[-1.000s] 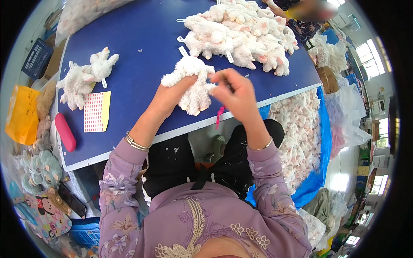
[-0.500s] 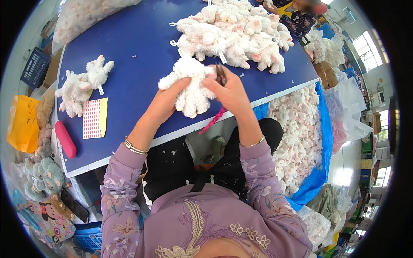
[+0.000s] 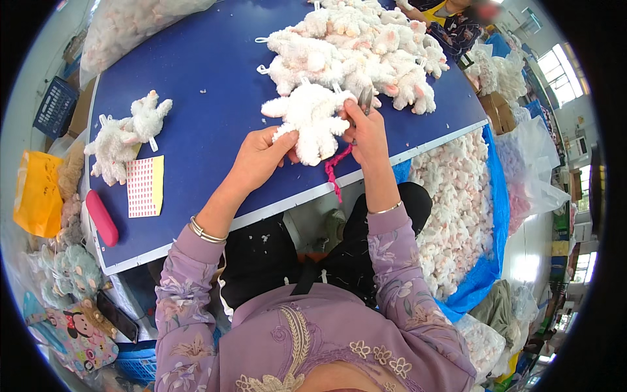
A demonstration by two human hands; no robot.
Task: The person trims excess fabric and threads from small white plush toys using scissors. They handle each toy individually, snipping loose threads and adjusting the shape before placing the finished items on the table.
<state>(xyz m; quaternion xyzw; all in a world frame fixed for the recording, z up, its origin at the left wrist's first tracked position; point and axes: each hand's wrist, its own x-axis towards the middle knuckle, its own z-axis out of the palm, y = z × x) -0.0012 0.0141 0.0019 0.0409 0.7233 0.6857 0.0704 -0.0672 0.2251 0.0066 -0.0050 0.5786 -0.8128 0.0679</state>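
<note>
Left fingers (image 3: pixel 282 143) and right fingers (image 3: pixel 355 113) pinch, both forearms (image 3: pixel 221 208) extended forward

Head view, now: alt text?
A person's left hand and right hand hold a white plush toy over a blue table; the right also grips a metal tool. A heap of similar toys lies beyond; two more toys lie at left near a patterned sheet and pink case.
</note>
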